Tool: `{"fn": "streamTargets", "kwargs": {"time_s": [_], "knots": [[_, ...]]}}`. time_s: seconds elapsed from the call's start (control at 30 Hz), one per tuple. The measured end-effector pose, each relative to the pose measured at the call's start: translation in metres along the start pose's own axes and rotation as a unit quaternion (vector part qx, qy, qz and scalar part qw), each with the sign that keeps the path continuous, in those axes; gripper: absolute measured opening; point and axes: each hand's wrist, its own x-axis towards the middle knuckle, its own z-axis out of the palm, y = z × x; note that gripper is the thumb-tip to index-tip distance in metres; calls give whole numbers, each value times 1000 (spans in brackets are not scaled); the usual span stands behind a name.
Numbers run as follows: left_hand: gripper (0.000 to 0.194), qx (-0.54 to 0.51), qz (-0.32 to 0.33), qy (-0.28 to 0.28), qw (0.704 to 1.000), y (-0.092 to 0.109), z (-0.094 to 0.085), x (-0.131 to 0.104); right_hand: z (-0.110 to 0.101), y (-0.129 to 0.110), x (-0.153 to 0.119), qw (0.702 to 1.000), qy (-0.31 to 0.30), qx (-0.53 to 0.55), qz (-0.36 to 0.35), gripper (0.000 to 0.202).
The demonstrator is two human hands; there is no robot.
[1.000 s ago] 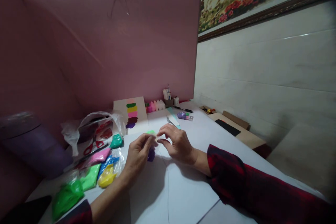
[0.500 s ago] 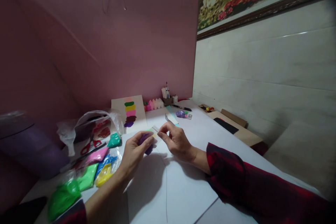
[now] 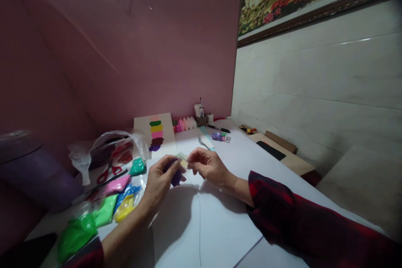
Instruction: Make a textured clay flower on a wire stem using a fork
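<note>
My left hand [image 3: 161,178] is closed round a dark purple piece [image 3: 176,178], soft-looking, whose kind I cannot make out. My right hand [image 3: 210,167] is just to its right, thumb and fingertips pinched together; whatever is between them is too small to name. A pale yellow-green slip [image 3: 183,160] shows between the two hands, and I cannot tell whether it is held or lies behind them. Below the hands, a thin dark line like a thread [image 3: 199,222] runs down over the white sheet [image 3: 226,230]. Behind my right hand lies a fork [image 3: 203,142].
At left lie bags of coloured clay-like material [image 3: 105,210], red-handled scissors [image 3: 108,172] and a clear plastic bag [image 3: 82,162]. A card with colour swatches [image 3: 143,134] leans at the back, near pink-to-white pots [image 3: 187,124], a brush holder [image 3: 201,120] and a black marker [image 3: 218,128].
My right hand has shifted slightly left and its fingers have changed position at the pinch. My left fingers have turned a little round the purple piece. The view has moved slightly.
</note>
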Motion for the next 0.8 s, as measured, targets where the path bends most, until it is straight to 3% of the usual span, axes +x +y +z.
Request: {"fn": "streamTargets", "kwargs": {"time_s": [0.2, 0.3, 0.37, 0.43, 0.57, 0.8], "knots": [[27, 6, 11, 14, 1000, -2, 0, 0, 0, -3, -3, 993, -12, -112, 17, 16], [28, 12, 14, 18, 1000, -5, -1, 1, 1, -2, -5, 997, -31, -72, 12, 7], [30, 12, 15, 15, 1000, -7, -2, 2, 1, -1, -5, 998, -32, -43, 13, 13], [32, 9, 15, 12, 1000, -9, -2, 2, 1, -1, -4, 998, -15, -56, 17, 20], [33, -5, 14, 14, 1000, -12, -3, 2, -2, -2, -1, 991, 44, -122, 16, 14], [34, 15, 6, 16, 1000, -18, -10, 2, -4, -1, -1, 995, -46, -89, 22, 20]]}}
